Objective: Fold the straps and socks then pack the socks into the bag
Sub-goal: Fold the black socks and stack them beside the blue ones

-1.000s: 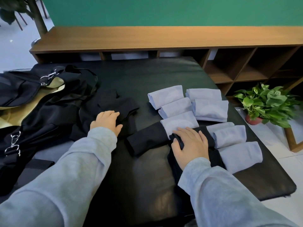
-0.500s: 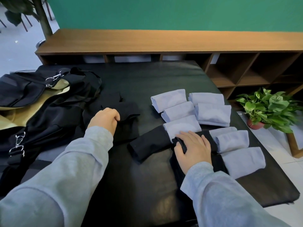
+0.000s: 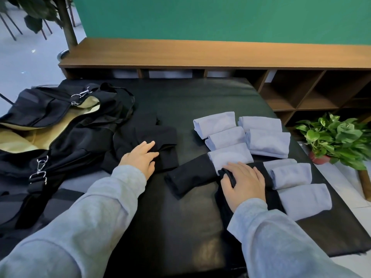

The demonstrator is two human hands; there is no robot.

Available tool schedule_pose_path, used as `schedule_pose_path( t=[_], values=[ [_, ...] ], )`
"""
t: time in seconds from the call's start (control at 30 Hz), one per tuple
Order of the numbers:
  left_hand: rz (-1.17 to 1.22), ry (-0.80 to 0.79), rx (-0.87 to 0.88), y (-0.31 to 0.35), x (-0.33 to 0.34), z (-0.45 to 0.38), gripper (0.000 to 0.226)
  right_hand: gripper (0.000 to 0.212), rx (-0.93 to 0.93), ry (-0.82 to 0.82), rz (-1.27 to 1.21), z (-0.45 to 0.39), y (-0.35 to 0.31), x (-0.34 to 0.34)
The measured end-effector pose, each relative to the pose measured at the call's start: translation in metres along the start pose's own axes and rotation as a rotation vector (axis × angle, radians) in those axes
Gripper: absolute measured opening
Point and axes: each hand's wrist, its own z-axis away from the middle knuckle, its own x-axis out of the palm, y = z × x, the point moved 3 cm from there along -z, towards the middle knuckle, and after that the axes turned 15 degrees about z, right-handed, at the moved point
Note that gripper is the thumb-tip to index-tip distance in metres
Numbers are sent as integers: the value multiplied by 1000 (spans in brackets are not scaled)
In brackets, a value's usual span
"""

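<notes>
Black padded table [image 3: 180, 217] – green wall [image 3: 220, 17], wooden shelf [image 3: 200, 55] (behind), left hand [image 3: 141, 158] flat, right hand [image 3: 244, 182] pressing black sock [image 3: 190, 175].

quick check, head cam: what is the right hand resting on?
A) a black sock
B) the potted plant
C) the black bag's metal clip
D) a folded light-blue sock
A: the right hand lies flat on a dark black sock on the black padded table, with the folded light-blue socks beside and beyond it, and the black bag far to the left.

hands [image 3: 244, 184] on black socks [image 3: 190, 175], open bag [image 3: 60, 125]
</notes>
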Motion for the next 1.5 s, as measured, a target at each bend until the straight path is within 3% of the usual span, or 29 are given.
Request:
schedule_pose_path(
  t=[0.3, 0.57, 0.73, 1.0, 1.17, 1.4, 1.5],
  values=[
    [2, 20, -2, 10, -3, 6, 53, 39, 3, 55, -17, 0, -1, 1],
    [-57, -63, 28, 5, -13, 25, 57, 44, 2, 39, -9, 1, 0, 0],
    [-48, -37, 63, 11, -19, 34, 51, 32, -6, 46, -14, 1, -1, -2],
    [-147, -216, -102, 11, -5, 21, 61, 39, 7, 72, -27, 4, -1, -3],
    [-95, -167, -124, 15, -13, 14, 63, 51, -8, 131, -43, 2, 0, -1],
    [-41, 41, 30, 30, -36, 41, 62, 49, -40, 162, -50, 4, -3, -4],
    [-58, 74, 76, 30, -45, 61, 61, 41, -156, 231, 45, 8, -12, -9]
  ],
)
